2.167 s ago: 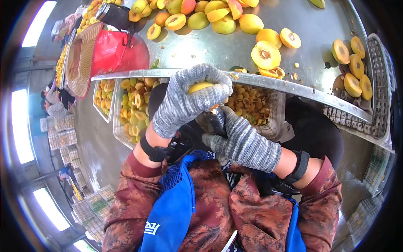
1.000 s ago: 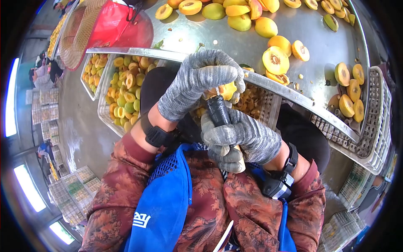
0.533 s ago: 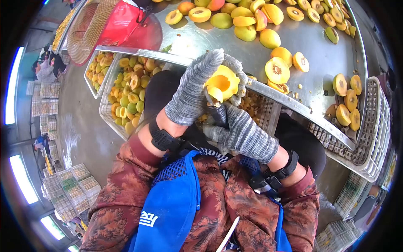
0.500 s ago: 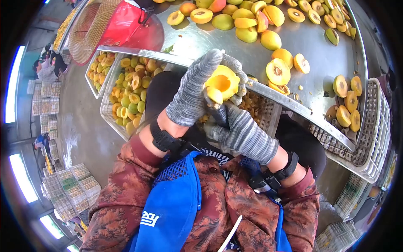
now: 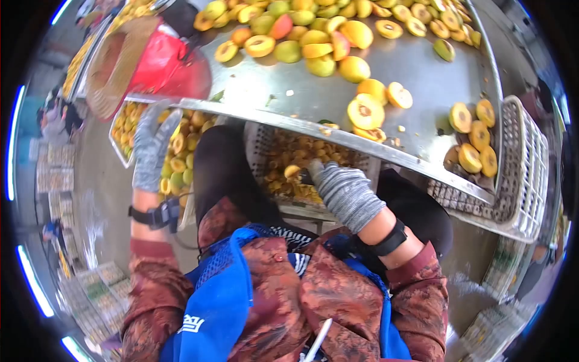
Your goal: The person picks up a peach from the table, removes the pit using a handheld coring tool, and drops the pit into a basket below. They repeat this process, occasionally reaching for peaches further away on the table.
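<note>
My left hand (image 5: 151, 145), in a grey knitted glove, is over a crate of fruit halves (image 5: 176, 164) at the left, below the metal table's edge. Its fingers are stretched and apart, slightly blurred; nothing clearly shows in its grip. My right hand (image 5: 347, 193), gloved too, is closed round a dark tool (image 5: 306, 176), mostly hidden by the fingers. At the tool's tip is a small yellow piece (image 5: 292, 171), over a crate of small brownish-yellow pieces (image 5: 283, 148) between my knees.
The metal table (image 5: 265, 81) holds many yellow-green fruit halves (image 5: 366, 111), and a red bag (image 5: 160, 63) beside a woven straw item (image 5: 114, 72). A white plastic crate (image 5: 534, 175) stands at the right. Stacked crates (image 5: 96, 295) and people are at the left.
My left hand has moved left, away from my right hand, and no longer holds the hollowed yellow fruit half. My right hand has stayed low with the tool, now over the middle crate.
</note>
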{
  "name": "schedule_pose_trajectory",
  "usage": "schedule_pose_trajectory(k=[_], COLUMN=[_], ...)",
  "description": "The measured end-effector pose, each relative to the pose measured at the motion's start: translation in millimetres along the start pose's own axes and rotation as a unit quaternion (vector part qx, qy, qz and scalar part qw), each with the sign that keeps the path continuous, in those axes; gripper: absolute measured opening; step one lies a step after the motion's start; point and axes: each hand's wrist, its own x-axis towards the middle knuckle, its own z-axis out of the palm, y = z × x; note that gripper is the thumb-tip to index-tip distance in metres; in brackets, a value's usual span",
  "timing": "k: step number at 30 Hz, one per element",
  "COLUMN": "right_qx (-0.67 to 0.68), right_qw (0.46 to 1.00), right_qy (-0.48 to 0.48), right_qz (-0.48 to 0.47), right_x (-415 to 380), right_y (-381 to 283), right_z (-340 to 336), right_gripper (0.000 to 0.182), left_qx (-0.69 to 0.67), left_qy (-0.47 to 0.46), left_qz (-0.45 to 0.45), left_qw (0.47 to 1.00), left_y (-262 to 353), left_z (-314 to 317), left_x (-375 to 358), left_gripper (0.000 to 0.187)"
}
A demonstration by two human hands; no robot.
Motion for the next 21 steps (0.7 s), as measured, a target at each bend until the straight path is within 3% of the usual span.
schedule_pose_trajectory(k=[3,4,6,7,9,10,13,17,19,21], right_qx=[-0.02,-0.025,0.009,0.006,0.007,0.032,0.067,0.061,0.067,0.071], right_qw=[0.999,0.999,1.0,1.0,0.99,0.988,0.988,0.994,0.995,0.997], right_qy=[-0.037,-0.035,-0.011,-0.01,-0.128,-0.144,-0.128,-0.08,-0.059,-0.036], right_qz=[0.025,0.032,-0.01,-0.005,0.056,0.052,0.056,0.048,0.035,0.02], right_x=[-1.1,-2.9,-7.2,-6.5,-3.3,-2.6,-7.1,-14.4,-16.9,-20.0], right_y=[8.9,10.8,12.1,12.6,12.2,12.1,10.3,11.0,10.9,12.8], right_z=[9.3,9.3,8.5,6.3,1.8,1.9,-7.1,-10.5,-9.5,-11.3], right_gripper=[0.021,0.021,0.023,0.023,0.024,0.025,0.025,0.023,0.021,0.019], left_qx=[-0.037,-0.134,-0.06,-0.087,0.02,0.067,0.172,0.156,0.032,0.035], left_qy=[-0.027,-0.096,-0.136,-0.181,-0.252,-0.25,-0.411,-0.417,-0.403,-0.411], left_qz=[-0.003,-0.081,0.079,0.083,0.157,0.235,0.157,0.159,0.141,0.119], left_qw=[0.999,0.983,0.986,0.976,0.955,0.937,0.881,0.881,0.904,0.903], left_y=[44.1,78.4,107.5,123.0,137.1,146.1,174.2,168.2,160.0,160.5], left_z=[17.7,31.0,68.0,90.7,135.7,153.0,198.8,229.2,230.4,228.6], left_x=[6.9,7.5,12.6,14.7,26.6,29.7,45.0,41.8,41.1,41.9], left_gripper=[0.034,0.035,0.042,0.047,0.048,0.051,0.055,0.052,0.049,0.049])
